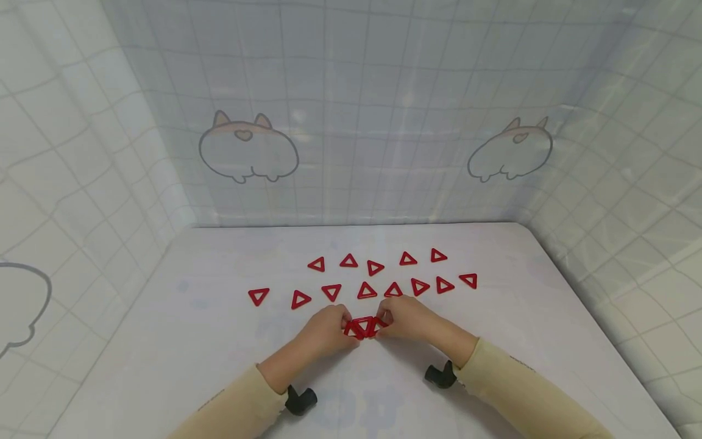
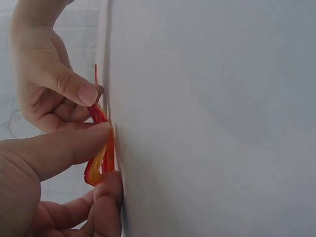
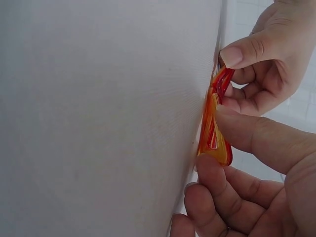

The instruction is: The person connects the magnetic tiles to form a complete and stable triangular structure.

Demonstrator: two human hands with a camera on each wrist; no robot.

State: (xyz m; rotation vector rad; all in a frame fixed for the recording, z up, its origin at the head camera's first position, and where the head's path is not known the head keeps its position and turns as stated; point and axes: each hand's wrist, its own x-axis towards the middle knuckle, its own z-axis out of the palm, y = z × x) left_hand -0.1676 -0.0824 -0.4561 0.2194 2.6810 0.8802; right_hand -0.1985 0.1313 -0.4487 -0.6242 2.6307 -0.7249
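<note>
Three red triangle frames are joined side by side near the middle of the table, the middle triangle (image 1: pixel 363 325) having its point toward me. My left hand (image 1: pixel 331 330) pinches the left triangle (image 2: pixel 94 170) between thumb and fingers. The right triangle (image 3: pixel 224 153) is pinched the same way by my right hand (image 1: pixel 408 318). Both wrist views show these outer pieces tilted up a little from the white surface, edges touching the middle piece. Just beyond my right fingers lies a loose red triangle (image 1: pixel 393 289), its near edge partly hidden by that hand.
Several loose red triangles lie flat in two rough rows beyond my hands, among them a far-left triangle (image 1: pixel 259 296) and a far-right triangle (image 1: pixel 468 280). The white table (image 1: pixel 164 341) ends at a cloth backdrop (image 1: pixel 356 122). Black wrist mounts (image 1: pixel 301 402) sit at both sleeves.
</note>
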